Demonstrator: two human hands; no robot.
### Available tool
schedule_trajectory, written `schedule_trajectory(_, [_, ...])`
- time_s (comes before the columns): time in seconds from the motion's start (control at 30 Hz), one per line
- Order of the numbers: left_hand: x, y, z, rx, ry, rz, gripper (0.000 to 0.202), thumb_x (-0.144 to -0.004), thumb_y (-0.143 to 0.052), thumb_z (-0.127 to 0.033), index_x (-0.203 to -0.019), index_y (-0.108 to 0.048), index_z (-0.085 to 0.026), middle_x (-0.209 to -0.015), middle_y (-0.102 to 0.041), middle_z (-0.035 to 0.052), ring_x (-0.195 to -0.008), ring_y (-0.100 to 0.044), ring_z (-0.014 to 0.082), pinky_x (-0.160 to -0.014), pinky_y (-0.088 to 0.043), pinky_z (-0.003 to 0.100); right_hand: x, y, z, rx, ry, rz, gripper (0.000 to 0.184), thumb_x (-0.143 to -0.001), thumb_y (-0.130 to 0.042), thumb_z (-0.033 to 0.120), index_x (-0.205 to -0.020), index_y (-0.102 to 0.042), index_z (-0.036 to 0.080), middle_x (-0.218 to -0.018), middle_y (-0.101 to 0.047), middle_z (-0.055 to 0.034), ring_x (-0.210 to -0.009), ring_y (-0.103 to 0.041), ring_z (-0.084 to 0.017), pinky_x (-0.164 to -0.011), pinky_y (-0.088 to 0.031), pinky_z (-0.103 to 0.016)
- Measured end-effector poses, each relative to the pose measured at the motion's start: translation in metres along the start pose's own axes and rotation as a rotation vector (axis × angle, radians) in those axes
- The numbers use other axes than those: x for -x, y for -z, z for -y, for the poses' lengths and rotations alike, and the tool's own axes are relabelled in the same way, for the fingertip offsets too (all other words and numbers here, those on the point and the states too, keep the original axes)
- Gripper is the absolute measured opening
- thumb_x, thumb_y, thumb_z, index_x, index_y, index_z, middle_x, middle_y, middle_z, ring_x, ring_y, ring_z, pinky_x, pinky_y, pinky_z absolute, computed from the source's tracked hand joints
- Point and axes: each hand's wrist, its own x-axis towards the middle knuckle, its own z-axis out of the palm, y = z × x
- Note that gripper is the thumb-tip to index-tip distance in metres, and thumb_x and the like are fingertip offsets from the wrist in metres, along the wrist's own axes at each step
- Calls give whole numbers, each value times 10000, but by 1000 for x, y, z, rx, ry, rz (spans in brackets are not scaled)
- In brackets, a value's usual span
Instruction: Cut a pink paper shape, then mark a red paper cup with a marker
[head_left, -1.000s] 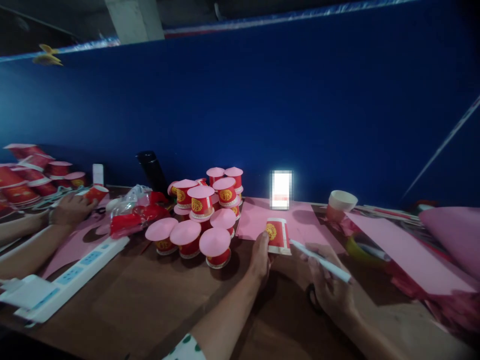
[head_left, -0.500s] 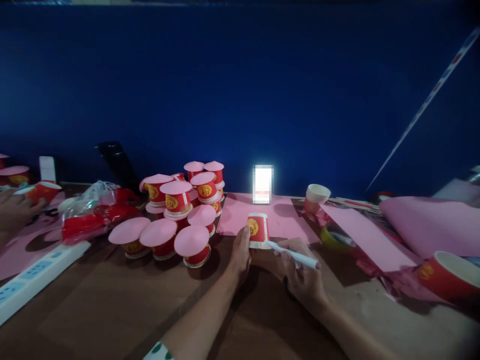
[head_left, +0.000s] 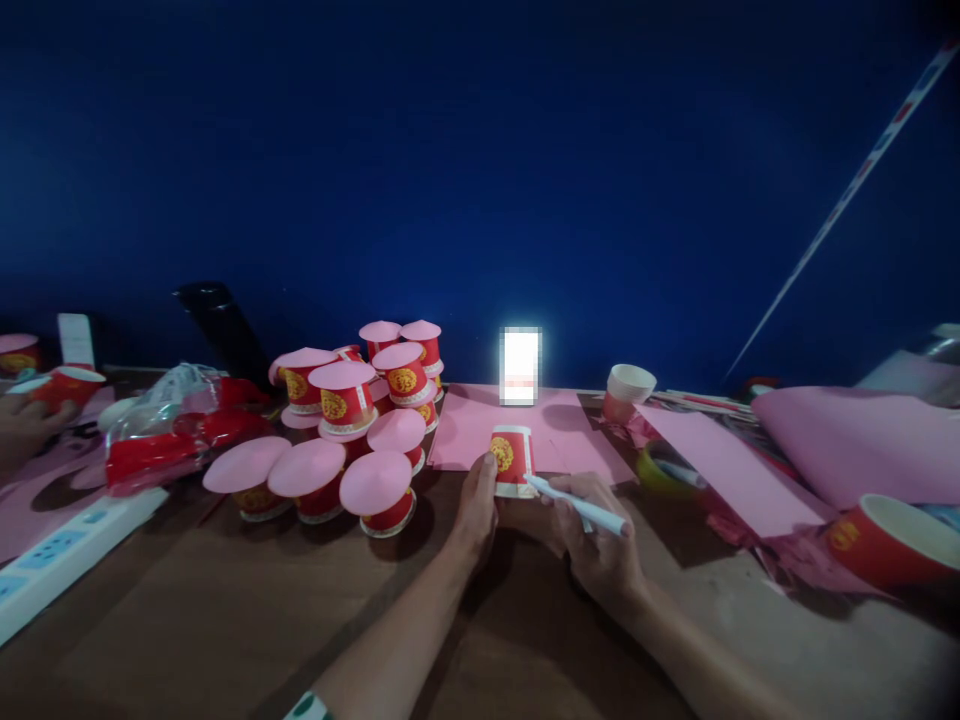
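A red paper cup [head_left: 511,462] with a gold emblem is held upside down over the table by my left hand [head_left: 477,505], its fingers closed around the cup's left side. My right hand [head_left: 598,540] grips a white pen-like tool [head_left: 581,507]. The tool's tip touches or nearly touches the cup's lower right side, near the pale rim. To the left stand several red cups topped with pink paper cones, such as one at the front [head_left: 376,484]. Pink paper sheets [head_left: 469,430] lie just behind the held cup.
A blurred bright screen [head_left: 520,366] stands at the back. Stacked cups [head_left: 628,388], pink paper [head_left: 739,470] and a large red cup [head_left: 892,545] occupy the right. At left are a plastic bag [head_left: 161,440], a power strip [head_left: 71,560] and another person's hand [head_left: 34,425].
The view has shifted slightly, moving most things a little leftward. The tool's tip sits slightly higher on the cup's side; both hands keep their holds.
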Motion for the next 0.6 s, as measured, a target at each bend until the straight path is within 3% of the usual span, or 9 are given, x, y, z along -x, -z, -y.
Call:
schedule_trajectory(0.23, [4,-4,-4,-41,-2,-1,279,-734,-598,-437,-777,-587,-161,-668,-633,4,-650,-601,152,-662,-454,272,0,0,1,-12,-14,17,129,-869,-442,178,-889,-568,199,-810,-631,-56,-770,-592,-197,-714,-479,-339])
schedule_trajectory(0.43, [4,-4,-2,-7,-29,10,262,-724,-611,-420,-765,-583,-163,-656,-630,-3,-662,-602,155,-697,-452,284,0,-1,1,-17,-56,-47,129,-868,-447,182,-875,-575,190,-837,-631,-56,-798,-605,-193,-733,-478,-325])
schedule_trajectory(0.6, [4,-5,-3,-8,0,8,278,-712,-620,-424,-790,-584,-160,-665,-631,-4,-666,-602,157,-691,-452,287,1,-1,1,-29,-33,13,138,-869,-444,184,-893,-580,194,-814,-617,-51,-771,-591,-192,-720,-474,-322])
